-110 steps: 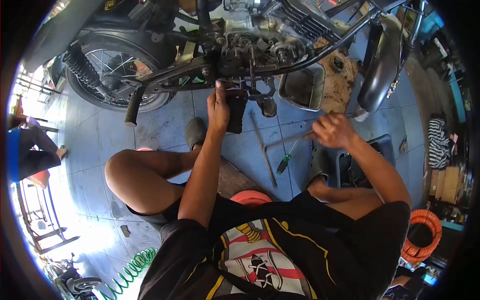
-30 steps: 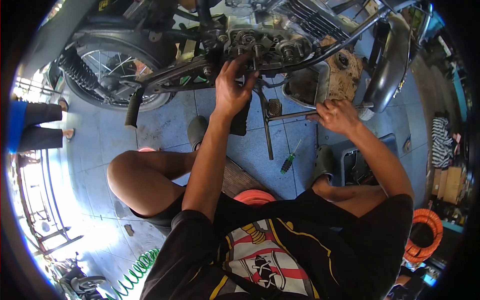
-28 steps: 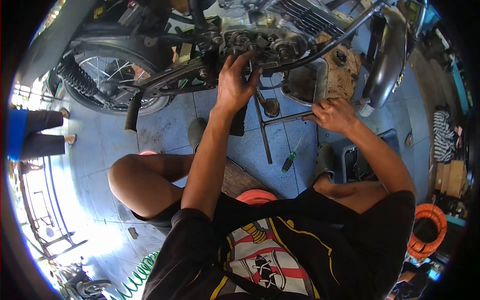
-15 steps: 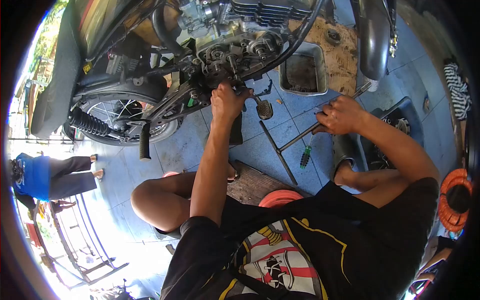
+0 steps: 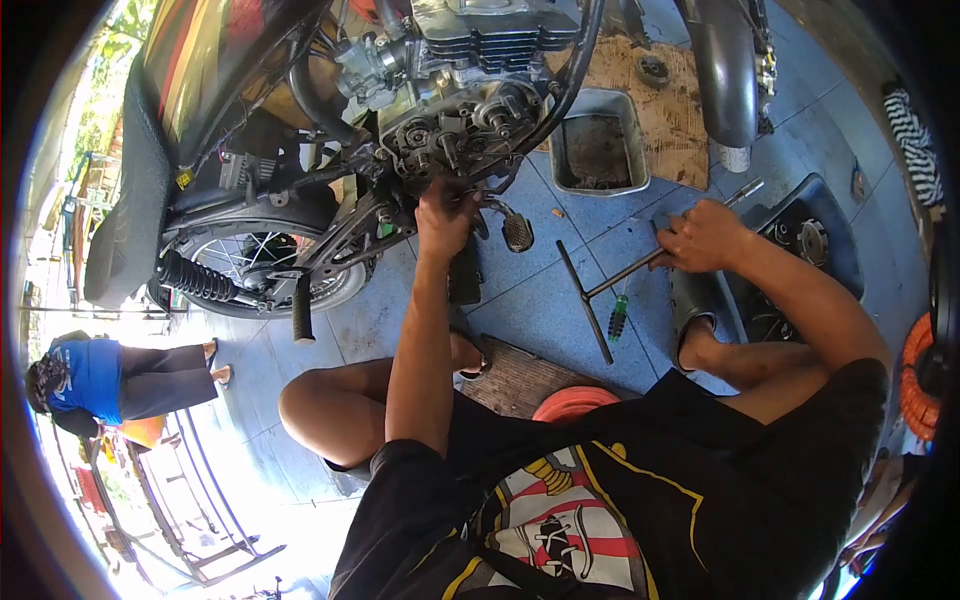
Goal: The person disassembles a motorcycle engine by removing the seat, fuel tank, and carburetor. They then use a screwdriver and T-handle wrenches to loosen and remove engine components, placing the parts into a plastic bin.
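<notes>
My left hand (image 5: 445,222) is closed at the underside of the open motorcycle engine (image 5: 450,140), its fingertips hidden among dark parts. What it grips there cannot be made out. A foot pedal (image 5: 517,233) juts out just right of that hand. My right hand (image 5: 705,237) is wrapped round the shaft of a T-handle socket wrench (image 5: 622,274). The wrench's crossbar points toward the middle and its socket end sticks out at upper right. Below the shaft, a screwdriver (image 5: 618,318) with a green and black handle rests on the floor.
A metal pan (image 5: 598,190) with dark residue stands beside the engine, by a stained wooden board (image 5: 680,125). Right of my leg is a tub (image 5: 845,225) holding metal parts. The rear wheel (image 5: 235,285) and a footpeg (image 5: 303,310) are at left. A person in blue (image 5: 90,375) is farther left.
The view has shifted slightly. My right hand has moved a little right with the T-handle wrench. My left hand stays at the engine's underside.
</notes>
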Tool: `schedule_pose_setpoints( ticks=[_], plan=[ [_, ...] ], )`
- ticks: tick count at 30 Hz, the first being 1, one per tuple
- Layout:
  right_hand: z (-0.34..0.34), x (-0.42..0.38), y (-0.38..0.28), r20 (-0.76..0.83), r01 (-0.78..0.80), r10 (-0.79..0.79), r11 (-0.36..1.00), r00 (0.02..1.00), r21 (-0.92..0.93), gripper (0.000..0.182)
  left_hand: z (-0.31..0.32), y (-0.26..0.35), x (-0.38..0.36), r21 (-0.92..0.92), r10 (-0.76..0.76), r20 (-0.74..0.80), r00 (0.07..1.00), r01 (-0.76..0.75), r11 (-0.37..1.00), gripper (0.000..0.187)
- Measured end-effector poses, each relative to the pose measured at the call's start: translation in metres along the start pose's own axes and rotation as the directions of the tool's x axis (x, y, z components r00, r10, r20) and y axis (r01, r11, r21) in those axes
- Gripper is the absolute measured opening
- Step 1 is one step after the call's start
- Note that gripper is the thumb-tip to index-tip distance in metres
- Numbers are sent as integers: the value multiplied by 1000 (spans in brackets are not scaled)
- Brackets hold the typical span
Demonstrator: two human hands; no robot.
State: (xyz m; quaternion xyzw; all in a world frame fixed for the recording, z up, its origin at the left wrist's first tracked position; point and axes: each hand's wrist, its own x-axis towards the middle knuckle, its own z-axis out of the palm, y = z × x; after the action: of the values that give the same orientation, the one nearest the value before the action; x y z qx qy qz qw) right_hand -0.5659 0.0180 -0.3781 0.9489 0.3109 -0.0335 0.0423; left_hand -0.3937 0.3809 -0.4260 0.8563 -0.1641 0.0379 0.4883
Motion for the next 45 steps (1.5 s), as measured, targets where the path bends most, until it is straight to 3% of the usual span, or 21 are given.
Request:
schedule_pose_setpoints(
  ticks=[5,7,14,16,17,19,22,24,26,28,30,32,36,40,42,45],
  plan=[
    [4,-8,-2,135,-64,60,998,989,23,52,-3,14,-6,123,-38,-25,999,41,992,28],
    [6,-10,-2,171,-79,73,997,983,25,53,0,-9,-3,-83,-53,-17,998,51,995,27],
    [7,-15,1,200,-135,127,990,971,27,54,5,-12,-1,-70,-65,-80,995,60,996,24],
    [10,-16,2,198,-139,133,990,971,17,54,0,-4,0,-412,-201,117,973,232,881,29],
    [12,-16,2,209,-124,117,992,971,24,54,-1,-5,1,-410,-199,111,974,228,883,29],
    [19,-17,3,211,-107,98,994,973,30,54,-3,-8,3,-602,-244,183,952,305,738,33],
    [27,-18,4,77,-40,39,999,996,15,50,-5,-7,2,-602,-260,199,945,328,729,35],
    [25,-16,1,10,-11,12,999,1000,-33,48,-2,-7,1,-543,-262,145,954,298,785,30],
    [15,-13,2,-29,44,-45,998,999,-43,46,1,-12,-3,-355,-187,-31,982,164,921,15],
    [1,-9,2,-58,93,-96,994,994,-55,45,0,-9,-5,-331,-166,-40,985,144,933,14],
    [-10,1,2,-243,201,-202,979,949,-30,42,0,-8,-7,-307,-144,-39,989,125,943,13],
    [-21,17,-3,-259,190,-192,981,947,-31,42,-1,-11,-7,-600,-189,16,982,161,784,16],
    [-23,56,-2,-313,89,-101,995,944,-54,41,-2,-9,-7,-482,-186,-7,983,159,862,16],
    [-34,81,6,-320,134,-148,989,936,-66,40,-3,-2,-8,-474,-204,1,979,180,862,19],
    [-35,91,9,-282,200,-206,978,937,-51,40,-4,-3,-7,-247,-199,-13,980,189,950,18],
    [-22,105,15,-313,139,-169,983,934,-117,45,0,-18,-5,-279,-172,-34,984,156,948,18]
  ],
)
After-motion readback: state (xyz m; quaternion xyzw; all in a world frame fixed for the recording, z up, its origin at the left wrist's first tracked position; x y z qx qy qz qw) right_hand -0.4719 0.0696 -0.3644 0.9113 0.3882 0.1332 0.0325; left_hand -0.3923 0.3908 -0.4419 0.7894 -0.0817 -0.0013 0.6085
